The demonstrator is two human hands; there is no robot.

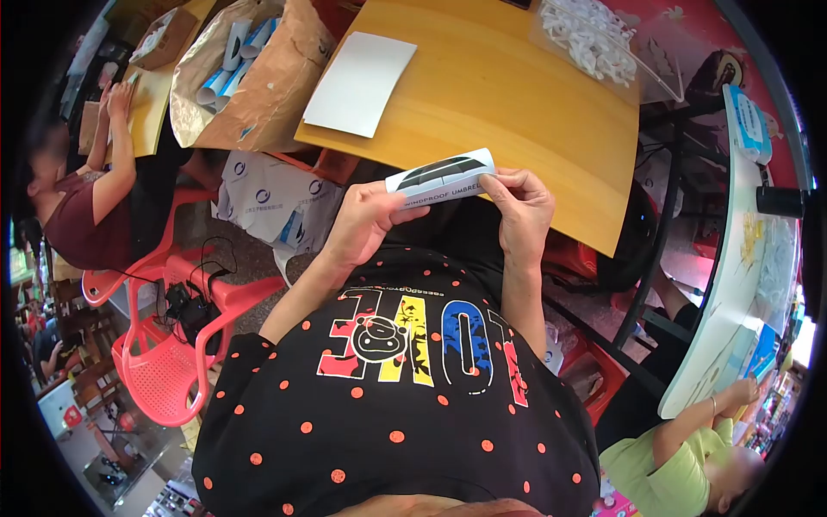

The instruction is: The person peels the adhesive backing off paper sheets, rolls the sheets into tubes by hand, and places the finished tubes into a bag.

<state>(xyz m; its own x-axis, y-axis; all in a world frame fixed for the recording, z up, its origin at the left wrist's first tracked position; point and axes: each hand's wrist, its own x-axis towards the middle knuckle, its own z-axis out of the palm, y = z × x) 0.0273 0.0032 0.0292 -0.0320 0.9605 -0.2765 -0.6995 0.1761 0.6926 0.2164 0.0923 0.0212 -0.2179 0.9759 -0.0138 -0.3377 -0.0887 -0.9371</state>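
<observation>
Printed paper tube (440, 177): at table (508, 99)'s near edge | left hand (366, 217): grasping its left end | right hand (524, 207): pinching its right end | from tube: paper stack (360, 84) 11 o'clock; paper bag (263, 112) 10 o'clock; white pieces (588, 39), possibly rings, 1–2 o'clock

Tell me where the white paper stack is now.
In the head view, the white paper stack lies on the wooden table, left of centre near the top, just right of the brown paper bag.
</observation>
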